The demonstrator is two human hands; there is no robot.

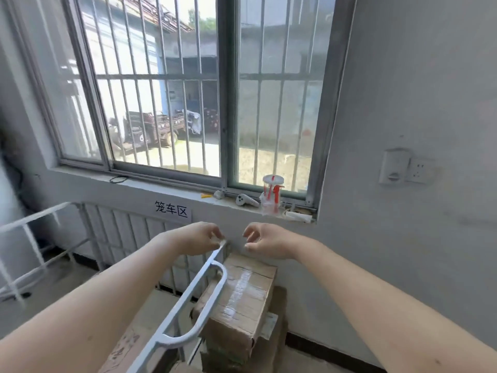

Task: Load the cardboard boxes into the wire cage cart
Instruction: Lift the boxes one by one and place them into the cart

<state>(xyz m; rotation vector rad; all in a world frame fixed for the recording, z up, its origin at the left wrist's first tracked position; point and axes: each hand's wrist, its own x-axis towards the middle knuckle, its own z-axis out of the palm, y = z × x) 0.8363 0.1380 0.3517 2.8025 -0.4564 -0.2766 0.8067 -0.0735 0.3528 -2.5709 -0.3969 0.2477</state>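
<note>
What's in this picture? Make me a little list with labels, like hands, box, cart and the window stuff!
left hand: fingertips pinch the far end of the cart rail
right hand: loosely curled, holds nothing, above the box
cardboard box: taped, tops a stack right of the rail
wire cage cart: white bars, below the window
windowsill: plastic cup with a red straw
wall sign: black characters

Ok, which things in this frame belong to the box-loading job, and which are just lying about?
Job: wire cage cart, taped cardboard box, left hand at the cart's corner, right hand.
Lying about: plastic cup, white controller, wall socket, wall sign.
</note>
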